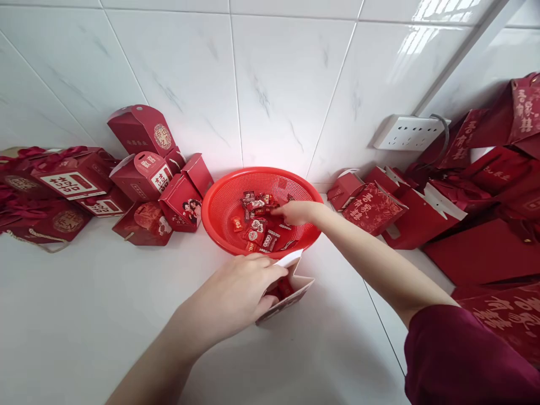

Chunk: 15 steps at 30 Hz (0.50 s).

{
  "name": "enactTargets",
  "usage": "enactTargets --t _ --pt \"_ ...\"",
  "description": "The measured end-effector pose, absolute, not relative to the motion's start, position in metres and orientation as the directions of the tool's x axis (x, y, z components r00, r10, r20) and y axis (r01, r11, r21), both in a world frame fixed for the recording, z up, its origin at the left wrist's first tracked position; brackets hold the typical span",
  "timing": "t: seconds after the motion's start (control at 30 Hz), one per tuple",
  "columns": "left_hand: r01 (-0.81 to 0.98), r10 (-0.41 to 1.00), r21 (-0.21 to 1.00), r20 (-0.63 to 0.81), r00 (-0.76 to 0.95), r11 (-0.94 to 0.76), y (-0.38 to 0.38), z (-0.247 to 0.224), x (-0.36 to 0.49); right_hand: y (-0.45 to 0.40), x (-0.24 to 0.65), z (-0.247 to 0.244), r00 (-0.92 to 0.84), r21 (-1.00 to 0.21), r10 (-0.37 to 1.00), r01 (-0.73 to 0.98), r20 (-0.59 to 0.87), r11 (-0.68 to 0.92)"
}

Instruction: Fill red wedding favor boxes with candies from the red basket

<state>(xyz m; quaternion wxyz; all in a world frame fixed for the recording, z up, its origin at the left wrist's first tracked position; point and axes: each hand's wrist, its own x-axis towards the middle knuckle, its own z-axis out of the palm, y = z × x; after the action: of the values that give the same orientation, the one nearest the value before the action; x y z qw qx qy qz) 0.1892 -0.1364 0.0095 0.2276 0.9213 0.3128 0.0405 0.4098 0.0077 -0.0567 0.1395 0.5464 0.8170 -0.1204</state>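
My left hand (236, 289) is closed around the near-left wall of a small red paper candy box (291, 301), its thumb and fingers at the open top. Red wrapped pieces (285, 288) show inside that box. My right hand (297, 213) reaches into a red plastic colander (219, 236), fingertips pinched on a dark red wrapped candy (265, 210). Around it in the colander lie several wrapped candies (256, 226), mostly red, a few orange. The box stands on the white counter just in front of the colander.
Red gift boxes (145, 177) are stacked to the left of the colander. More red boxes and bags (375, 208) crowd the right side. A white power strip (407, 133) with a grey cord sits against the tiled wall (282, 84) behind.
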Motion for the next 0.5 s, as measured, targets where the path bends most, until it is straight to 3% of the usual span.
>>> enactTargets --t 0.1,0.17,0.33,0.5 --pt "0.575 0.597 0.433 -0.099 0.796 -0.694 -0.135 0.008 0.189 0.016 0.414 -0.046 -0.331 -0.032 0.923 0.943 -0.195 0.331" --pt "0.580 0.602 0.434 -0.103 0.792 -0.690 -0.134 0.007 0.189 0.020 0.411 -0.044 -0.322 -0.029 0.930 0.946 -0.177 0.323" --pt "0.604 0.621 0.423 -0.115 0.775 -0.675 -0.136 0.004 0.189 0.026 0.398 -0.059 -0.326 -0.029 0.828 0.935 -0.457 0.353" --pt "0.603 0.615 0.448 -0.138 0.776 -0.660 -0.138 0.007 0.191 0.031 0.405 -0.063 -0.386 -0.096 0.772 0.914 -0.504 0.394"
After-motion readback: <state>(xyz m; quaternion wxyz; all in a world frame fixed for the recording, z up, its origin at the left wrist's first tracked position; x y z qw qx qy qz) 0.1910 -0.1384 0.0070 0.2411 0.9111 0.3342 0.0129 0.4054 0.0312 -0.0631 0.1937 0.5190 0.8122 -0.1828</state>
